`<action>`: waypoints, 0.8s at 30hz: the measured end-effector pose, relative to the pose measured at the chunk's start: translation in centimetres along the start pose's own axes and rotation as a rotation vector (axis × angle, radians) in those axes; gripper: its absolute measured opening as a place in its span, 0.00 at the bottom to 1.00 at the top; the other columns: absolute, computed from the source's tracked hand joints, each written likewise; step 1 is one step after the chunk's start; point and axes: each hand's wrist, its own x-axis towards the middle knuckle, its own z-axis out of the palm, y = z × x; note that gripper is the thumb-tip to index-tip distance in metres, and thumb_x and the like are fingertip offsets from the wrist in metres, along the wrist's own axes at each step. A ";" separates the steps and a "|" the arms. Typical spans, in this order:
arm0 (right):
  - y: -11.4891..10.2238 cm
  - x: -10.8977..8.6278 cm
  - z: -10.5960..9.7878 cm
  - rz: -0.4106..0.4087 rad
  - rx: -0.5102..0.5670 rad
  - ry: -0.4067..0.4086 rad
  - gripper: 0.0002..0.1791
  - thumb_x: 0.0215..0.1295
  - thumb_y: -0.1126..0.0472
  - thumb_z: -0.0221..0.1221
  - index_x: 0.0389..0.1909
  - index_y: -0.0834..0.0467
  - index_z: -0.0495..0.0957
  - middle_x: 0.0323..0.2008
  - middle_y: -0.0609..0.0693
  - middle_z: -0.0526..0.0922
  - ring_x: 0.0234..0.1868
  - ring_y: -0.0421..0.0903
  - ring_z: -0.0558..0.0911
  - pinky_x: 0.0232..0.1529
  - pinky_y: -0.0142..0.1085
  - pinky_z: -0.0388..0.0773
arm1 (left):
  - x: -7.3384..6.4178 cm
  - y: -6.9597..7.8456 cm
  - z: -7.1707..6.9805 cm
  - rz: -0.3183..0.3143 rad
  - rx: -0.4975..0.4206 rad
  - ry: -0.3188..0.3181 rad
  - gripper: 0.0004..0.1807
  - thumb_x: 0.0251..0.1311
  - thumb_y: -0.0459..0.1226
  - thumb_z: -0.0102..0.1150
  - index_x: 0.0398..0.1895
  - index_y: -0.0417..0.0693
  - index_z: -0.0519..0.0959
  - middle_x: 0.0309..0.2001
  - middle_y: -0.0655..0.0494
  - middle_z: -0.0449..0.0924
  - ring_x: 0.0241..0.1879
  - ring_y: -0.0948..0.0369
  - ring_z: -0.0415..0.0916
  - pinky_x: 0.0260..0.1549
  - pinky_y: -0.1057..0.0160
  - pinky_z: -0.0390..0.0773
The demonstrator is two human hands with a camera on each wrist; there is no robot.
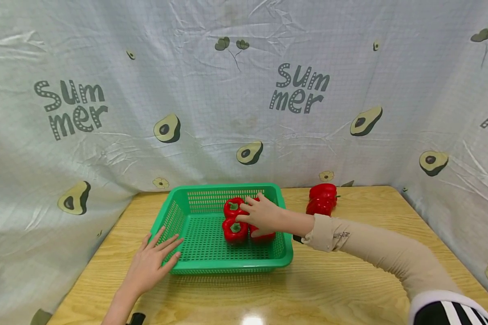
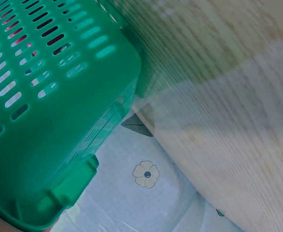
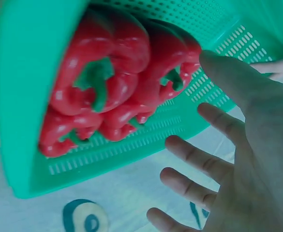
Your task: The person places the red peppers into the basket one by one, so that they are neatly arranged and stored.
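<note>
A green plastic basket [image 1: 227, 266] holds several red bell peppers [image 1: 235, 232] grouped at its right side. Above them is my right hand [image 1: 263, 215], its fingers spread and nothing gripped. In the right wrist view the thumb tip comes right up to one bell pepper [image 3: 168, 55], while the other fingers extend apart from the peppers. My left hand [image 1: 148, 266] rests on the basket's left front corner with fingers spread over the rim. The left wrist view shows mostly the perforated basket wall [image 2: 59, 111]; the left hand is almost wholly hidden there.
Two more red bell peppers [image 1: 322, 198] lie on the wooden table [image 1: 349, 280], right of the basket and beyond the right forearm. A pale cloth [image 1: 211, 108] with avocado and lettering prints hangs behind and beside the table.
</note>
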 end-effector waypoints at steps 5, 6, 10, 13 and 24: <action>0.9 -2.0 1.3 -0.014 0.095 0.133 0.25 0.54 0.40 0.56 0.52 0.44 0.70 0.44 0.46 0.73 0.47 0.45 0.68 0.38 0.39 0.69 | 0.0 0.2 0.0 0.000 -0.009 -0.009 0.21 0.59 0.50 0.49 0.53 0.54 0.75 0.55 0.54 0.75 0.63 0.43 0.57 0.61 0.41 0.52; 1.0 -2.4 1.6 -0.017 0.122 0.160 0.24 0.54 0.41 0.57 0.51 0.45 0.70 0.44 0.46 0.73 0.46 0.45 0.68 0.37 0.39 0.68 | 0.0 0.2 0.0 0.000 -0.010 -0.009 0.21 0.59 0.50 0.49 0.53 0.54 0.75 0.55 0.54 0.75 0.63 0.43 0.57 0.61 0.41 0.52; 1.8 -3.8 3.0 -0.018 0.192 0.230 0.23 0.54 0.44 0.58 0.51 0.47 0.71 0.42 0.47 0.73 0.44 0.45 0.67 0.35 0.38 0.68 | 0.0 0.1 -0.1 -0.003 -0.010 -0.004 0.20 0.59 0.50 0.49 0.53 0.55 0.76 0.54 0.54 0.75 0.63 0.43 0.57 0.61 0.41 0.52; 2.3 -4.8 3.9 -0.011 0.193 0.272 0.23 0.54 0.45 0.59 0.51 0.47 0.71 0.42 0.46 0.73 0.42 0.44 0.67 0.36 0.37 0.69 | 0.0 0.0 -0.1 -0.010 -0.010 -0.013 0.20 0.59 0.50 0.49 0.53 0.56 0.75 0.55 0.54 0.75 0.64 0.44 0.57 0.60 0.40 0.52; 4.2 -8.5 7.4 0.148 0.329 0.433 0.21 0.53 0.51 0.61 0.48 0.52 0.74 0.40 0.48 0.76 0.43 0.47 0.73 0.40 0.40 0.74 | -0.1 0.2 0.1 -0.007 -0.001 -0.009 0.20 0.58 0.48 0.51 0.53 0.55 0.76 0.55 0.54 0.75 0.63 0.44 0.57 0.60 0.41 0.53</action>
